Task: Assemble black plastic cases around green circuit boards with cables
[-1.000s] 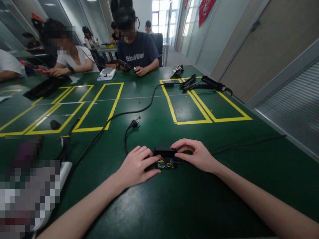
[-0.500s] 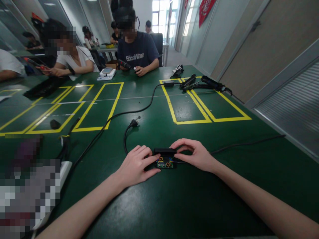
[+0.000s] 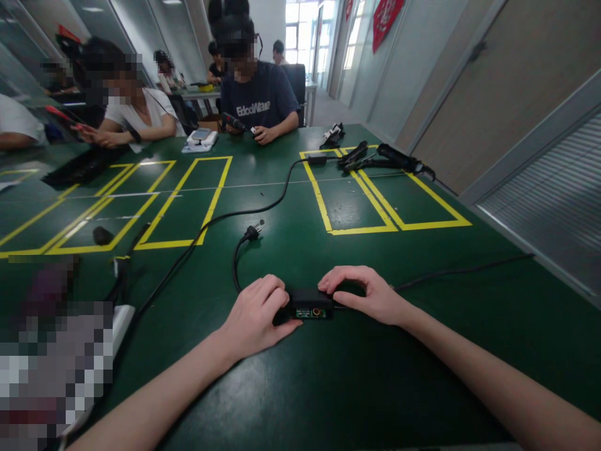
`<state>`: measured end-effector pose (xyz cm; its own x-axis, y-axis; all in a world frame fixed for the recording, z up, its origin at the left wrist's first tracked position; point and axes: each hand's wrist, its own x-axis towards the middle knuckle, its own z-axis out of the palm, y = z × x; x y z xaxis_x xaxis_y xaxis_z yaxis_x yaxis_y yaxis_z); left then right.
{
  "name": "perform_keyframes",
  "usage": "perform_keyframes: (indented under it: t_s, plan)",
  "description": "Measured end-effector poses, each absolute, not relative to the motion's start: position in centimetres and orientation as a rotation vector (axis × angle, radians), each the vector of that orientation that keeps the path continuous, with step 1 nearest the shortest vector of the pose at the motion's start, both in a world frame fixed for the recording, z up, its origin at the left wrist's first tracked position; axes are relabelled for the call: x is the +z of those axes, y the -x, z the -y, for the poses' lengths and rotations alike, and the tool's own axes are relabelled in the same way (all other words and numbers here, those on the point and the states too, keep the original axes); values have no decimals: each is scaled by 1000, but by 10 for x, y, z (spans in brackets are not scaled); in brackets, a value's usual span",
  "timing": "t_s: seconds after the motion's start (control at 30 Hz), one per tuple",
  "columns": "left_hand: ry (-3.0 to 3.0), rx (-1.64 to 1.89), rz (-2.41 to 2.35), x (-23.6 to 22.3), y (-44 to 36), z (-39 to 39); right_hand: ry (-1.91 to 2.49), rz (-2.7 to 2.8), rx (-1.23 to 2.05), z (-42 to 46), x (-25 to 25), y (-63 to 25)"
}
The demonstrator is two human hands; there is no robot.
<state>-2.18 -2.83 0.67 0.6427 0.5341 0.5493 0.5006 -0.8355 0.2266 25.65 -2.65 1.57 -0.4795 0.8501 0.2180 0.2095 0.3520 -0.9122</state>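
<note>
A small green circuit board with a copper coil shows at the near side of a black plastic cover, which lies tilted over it. My right hand pinches the right end of the cover between thumb and fingers. My left hand is curled round the left end of the cover and board, its thumb at the near edge. From behind my left hand a black cord runs to a two-pin plug. Another black cable leads off to the right past my right hand.
Yellow tape rectangles mark the green table. A long black cable crosses it to an inline black box. Black tools lie at the far right. A white-edged tray stands at near left. Co-workers sit across the table.
The black cover has come down and toward me, hiding more of the circuit board. My left index finger has drawn back from the board, and my right hand has shifted slightly.
</note>
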Motion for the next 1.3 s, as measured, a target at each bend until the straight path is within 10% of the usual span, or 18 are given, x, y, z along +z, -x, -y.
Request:
perform_keyframes:
  t_s: [1.3]
  plan:
    - [-2352,829,-802,10,16,26,842,2219,697,34,9,-248]
